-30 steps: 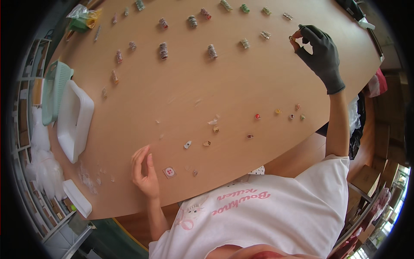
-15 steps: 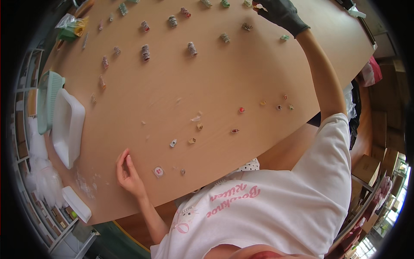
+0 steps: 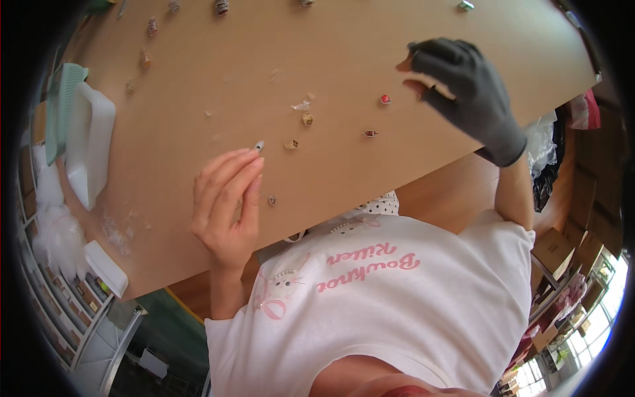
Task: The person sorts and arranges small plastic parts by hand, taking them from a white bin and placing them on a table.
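Note:
My bare left hand (image 3: 228,198) reaches over the table's near left part, fingers together and thumb drawn close. Its fingertips close on the lower end of a small white pointed piece (image 3: 260,145). My right hand (image 3: 466,92), in a dark grey glove with bare fingertips, is raised over the right side, thumb and fingers apart, nothing visible between them. Left of it lies a small red piece (image 3: 385,99), and a small dark red piece (image 3: 370,133) is nearer me. Between the hands are two small tan pieces, one upper (image 3: 307,119), one lower (image 3: 291,144).
At the left edge stand a white tray (image 3: 99,132) and a pale green basket (image 3: 63,119); a smaller white tray (image 3: 106,270) is nearer. Scraps of clear film (image 3: 303,104) lie mid-table. Coiled small pieces, one dark (image 3: 221,7), line the far side.
My right hand has come back from the far side toward me. My left hand has moved up and right to the white piece, covering a square packet. The view has shifted nearer.

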{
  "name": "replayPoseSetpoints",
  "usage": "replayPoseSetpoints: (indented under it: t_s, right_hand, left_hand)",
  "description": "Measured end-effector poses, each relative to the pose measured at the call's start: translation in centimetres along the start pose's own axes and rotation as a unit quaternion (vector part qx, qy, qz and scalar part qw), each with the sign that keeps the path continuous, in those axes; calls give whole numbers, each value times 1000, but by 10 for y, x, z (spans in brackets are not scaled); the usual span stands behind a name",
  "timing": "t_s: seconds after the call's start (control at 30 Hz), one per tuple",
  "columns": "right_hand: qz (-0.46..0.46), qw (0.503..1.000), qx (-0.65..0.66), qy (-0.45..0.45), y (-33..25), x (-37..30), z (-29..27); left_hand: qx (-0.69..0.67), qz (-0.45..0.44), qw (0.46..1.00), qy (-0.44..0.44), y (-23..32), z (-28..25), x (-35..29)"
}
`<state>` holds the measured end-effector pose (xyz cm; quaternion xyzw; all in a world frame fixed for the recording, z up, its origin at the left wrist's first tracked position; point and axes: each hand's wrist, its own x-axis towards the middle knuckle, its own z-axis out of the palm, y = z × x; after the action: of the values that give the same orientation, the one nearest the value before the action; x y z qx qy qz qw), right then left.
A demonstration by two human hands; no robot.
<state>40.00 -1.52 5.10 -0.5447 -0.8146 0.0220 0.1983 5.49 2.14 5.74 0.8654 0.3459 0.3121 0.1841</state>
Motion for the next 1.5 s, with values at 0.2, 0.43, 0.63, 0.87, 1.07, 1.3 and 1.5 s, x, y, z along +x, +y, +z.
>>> replayPoseSetpoints:
  t_s: [0.2, 0.43, 0.63, 0.87, 1.07, 1.3, 1.5]
  right_hand:
    - [44, 998, -40, -4, -38, -23, 33]
    - [90, 972, 176, 125, -75, -8, 28]
    - [230, 879, 336, 247, -126, 4, 48]
    - [267, 844, 398, 240, -148, 5, 41]
    - [237, 887, 299, 261, -165, 2, 33]
    - [216, 919, 240, 224, -169, -1, 24]
    - [184, 965, 50, 182, -174, -1, 24]
  left_hand:
    - [-111, 25, 993, -11, 22, 38, 14]
    - [-331, -141, 933, -36, 32, 63, 12]
    - [-563, -96, 819, 44, 43, 79, 3]
    - [-324, -62, 927, 179, 31, 77, -4]
    - [-258, 46, 938, 226, 26, 71, -3]
    - [-101, 219, 948, 208, 15, 58, -1]
    - [-138, 197, 958, 156, 13, 52, 0]
